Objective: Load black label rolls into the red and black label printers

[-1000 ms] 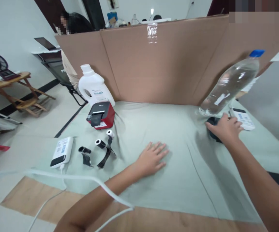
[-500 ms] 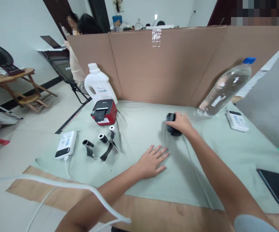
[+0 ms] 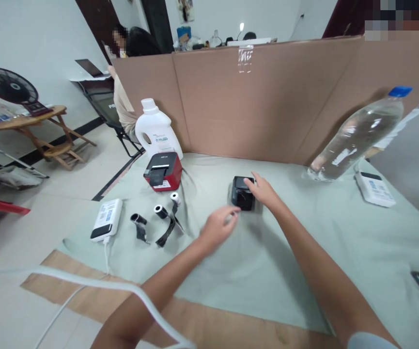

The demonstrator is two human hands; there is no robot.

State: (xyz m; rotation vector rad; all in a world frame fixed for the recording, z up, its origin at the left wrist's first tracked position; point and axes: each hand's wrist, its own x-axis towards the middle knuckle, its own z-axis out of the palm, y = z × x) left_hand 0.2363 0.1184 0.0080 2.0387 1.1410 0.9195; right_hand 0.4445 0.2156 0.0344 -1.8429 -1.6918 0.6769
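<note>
A small black box-shaped device (image 3: pixel 243 196) stands on the pale green cloth (image 3: pixel 209 174) at the middle. My right hand (image 3: pixel 262 188) grips its upper right side, the thumb over the top and a finger behind the back edge. Beside the device's lower left corner is my left hand (image 3: pixel 218 225), its fingers curled in and slightly blurred. Nothing can be made out in them. To the left sits a red and black label printer (image 3: pixel 163 172) with a black strip at its front. Small black and white rolls (image 3: pixel 161 211) with loose black strips lie before it.
A white jug (image 3: pixel 158 131) stands behind the printer, against a cardboard screen (image 3: pixel 231 111). At right a clear bottle (image 3: pixel 358 135) leans on the screen. White power banks (image 3: pixel 106 219) lie on both sides. A white cable (image 3: pixel 129 286) crosses the lower left foreground.
My left hand has lifted from lying flat and spread, moved up toward the black device, and curled its fingers. The device has shifted left with my right hand on it. The view has turned slightly.
</note>
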